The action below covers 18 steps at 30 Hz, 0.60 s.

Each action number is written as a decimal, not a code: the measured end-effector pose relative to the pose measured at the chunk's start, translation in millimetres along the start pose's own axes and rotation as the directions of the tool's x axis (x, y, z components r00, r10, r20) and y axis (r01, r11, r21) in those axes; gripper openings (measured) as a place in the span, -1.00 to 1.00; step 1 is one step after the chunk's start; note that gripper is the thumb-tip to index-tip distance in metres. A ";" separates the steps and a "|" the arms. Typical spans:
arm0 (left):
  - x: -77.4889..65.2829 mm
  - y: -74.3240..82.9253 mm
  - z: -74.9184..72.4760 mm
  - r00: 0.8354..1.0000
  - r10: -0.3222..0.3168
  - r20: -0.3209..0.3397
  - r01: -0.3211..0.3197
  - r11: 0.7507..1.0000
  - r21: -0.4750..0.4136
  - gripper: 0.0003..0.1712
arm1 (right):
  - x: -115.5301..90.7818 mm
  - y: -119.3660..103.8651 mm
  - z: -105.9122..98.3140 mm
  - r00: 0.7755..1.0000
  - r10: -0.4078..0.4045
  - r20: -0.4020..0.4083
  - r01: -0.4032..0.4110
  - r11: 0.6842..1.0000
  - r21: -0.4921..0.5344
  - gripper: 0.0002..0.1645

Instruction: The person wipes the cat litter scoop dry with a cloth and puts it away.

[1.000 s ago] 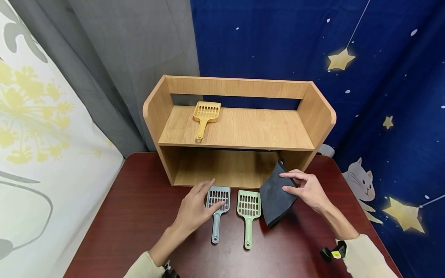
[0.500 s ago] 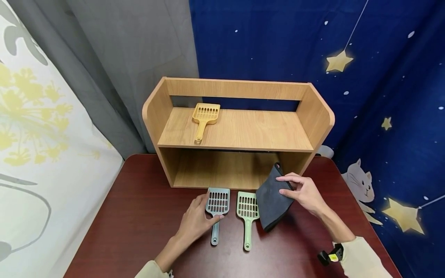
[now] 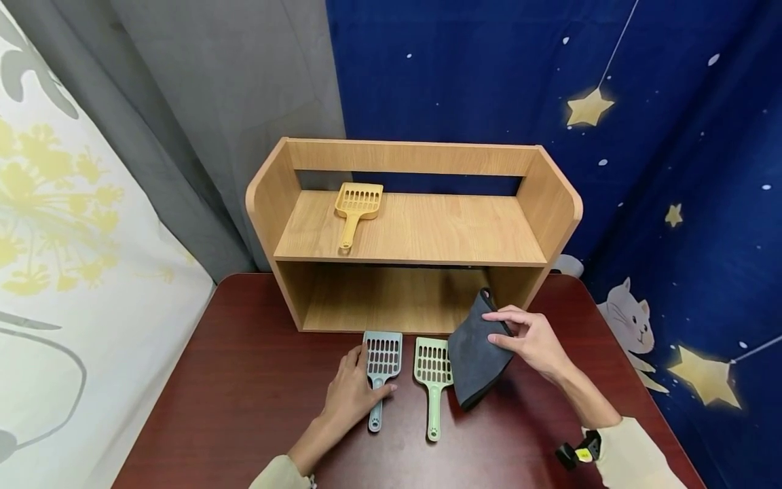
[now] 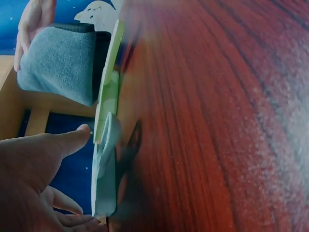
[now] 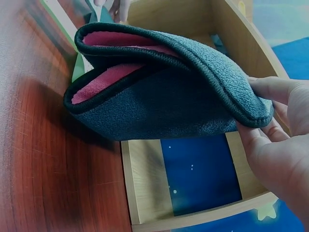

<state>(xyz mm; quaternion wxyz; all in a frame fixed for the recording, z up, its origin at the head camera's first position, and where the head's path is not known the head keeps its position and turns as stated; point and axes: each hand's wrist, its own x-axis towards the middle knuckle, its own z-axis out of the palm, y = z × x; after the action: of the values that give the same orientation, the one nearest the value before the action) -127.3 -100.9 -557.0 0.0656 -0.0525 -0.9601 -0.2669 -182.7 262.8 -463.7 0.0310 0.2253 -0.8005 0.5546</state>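
Shelf (image 3: 415, 227) stands on the worktop (image 3: 256, 380), and the blue scoop (image 3: 381, 376) lies just in front of it, slightly left of its middle, slotted head toward the shelf and handle pointing almost straight away from it. That long axis looks like what counts: the left hand (image 3: 349, 397) is beside the scoop, its grip across the handle's line. The left grip stands apart, fingers by the head's left edge and thumb over toward the handle's right side; whether anything touches, I cannot tell. For this scoop the left hand is plainly the nearer one. Before the shelf's right end, the right hand (image 3: 536, 344) has its grip clamped on a folded grey cloth (image 3: 479, 356), which it holds tilted. In front of the shelf's middle, between blue scoop and cloth, lies a green scoop (image 3: 434, 388), handle likewise away from the shelf; on the shelf's upper board, toward its left end, rests a yellow scoop (image 3: 351, 219)
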 end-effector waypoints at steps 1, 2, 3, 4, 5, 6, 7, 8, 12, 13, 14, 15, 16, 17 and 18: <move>0.5 -0.1 0.7 1.000 0.005 -0.007 -0.005 1.000 0.003 0.29 | 0.2 0.0 -0.1 1.000 0.003 -0.001 -0.003 1.000 -0.001 -0.56; 0.8 -0.6 1.7 1.000 0.009 -0.015 -0.009 1.000 0.006 0.28 | 0.3 0.5 -0.4 1.000 0.003 -0.001 -0.003 1.000 -0.003 -0.56; 1.1 -1.2 2.5 1.000 0.010 -0.020 -0.010 1.000 0.011 0.27 | 0.4 0.6 -0.5 1.000 0.002 0.000 -0.002 1.000 -0.008 -0.56; 1.3 -1.7 2.9 1.000 0.009 -0.022 -0.009 1.000 0.015 0.26 | 0.3 0.6 -0.6 1.000 0.006 0.000 -0.006 1.000 -0.008 -0.56; 1.3 -2.4 3.4 1.000 0.010 -0.024 -0.010 1.000 0.020 0.24 | 0.3 0.7 -0.7 1.000 0.009 0.001 -0.009 1.000 -0.007 -0.56; 1.2 -3.1 3.6 1.000 0.010 -0.024 -0.009 1.000 0.023 0.23 | 0.2 0.8 -0.9 1.000 0.012 0.001 -0.012 1.000 -0.008 -0.56; 0.9 -3.7 3.5 1.000 0.008 -0.021 -0.008 1.000 0.024 0.20 | -0.2 0.9 -0.8 1.000 0.015 0.001 -0.015 1.000 -0.012 -0.56; 0.5 -4.4 3.7 1.000 0.004 -0.015 -0.004 1.000 0.024 0.18 | -0.6 1.1 -0.7 1.000 0.018 0.001 -0.018 1.000 -0.013 -0.56; -0.2 -7.0 3.0 1.000 0.000 0.006 0.000 1.000 0.010 0.10 | -2.1 1.8 -0.4 0.999 0.037 0.000 -0.037 0.999 -0.009 -0.56; -0.3 -7.6 2.6 1.000 -0.003 0.013 0.003 1.000 0.006 0.08 | -2.5 2.0 -0.3 0.999 0.039 0.001 -0.039 0.999 -0.007 -0.56; -0.2 -8.4 2.3 1.000 -0.004 0.017 0.004 1.000 0.005 0.07 | -2.8 2.1 -0.2 0.999 0.041 0.001 -0.041 0.999 -0.001 -0.56; -0.1 -9.2 1.8 1.000 -0.003 0.019 0.003 1.000 0.004 0.05 | -3.1 2.3 -0.2 0.999 0.040 0.001 -0.040 0.999 0.003 -0.56; 0.0 -10.0 1.1 1.000 -0.003 0.022 0.003 1.000 0.003 0.03 | -3.4 2.2 -0.2 0.999 0.039 0.001 -0.039 0.999 0.011 -0.56; 0.0 -10.8 0.5 1.000 -0.003 0.024 0.003 1.000 0.002 0.01 | -3.6 2.3 -0.2 0.999 0.037 0.000 -0.037 0.999 0.019 -0.56; 0.0 -11.8 0.1 1.000 -0.004 0.025 0.004 1.000 0.000 -0.01 | -3.9 2.3 -0.2 0.999 0.033 -0.002 -0.033 0.999 0.026 -0.56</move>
<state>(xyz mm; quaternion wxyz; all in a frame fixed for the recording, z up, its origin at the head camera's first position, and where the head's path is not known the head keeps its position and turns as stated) -128.9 -110.9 -563.0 0.0533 -0.0540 -0.9609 -0.2662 -180.1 264.9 -466.8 0.0199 0.2117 -0.7968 0.5656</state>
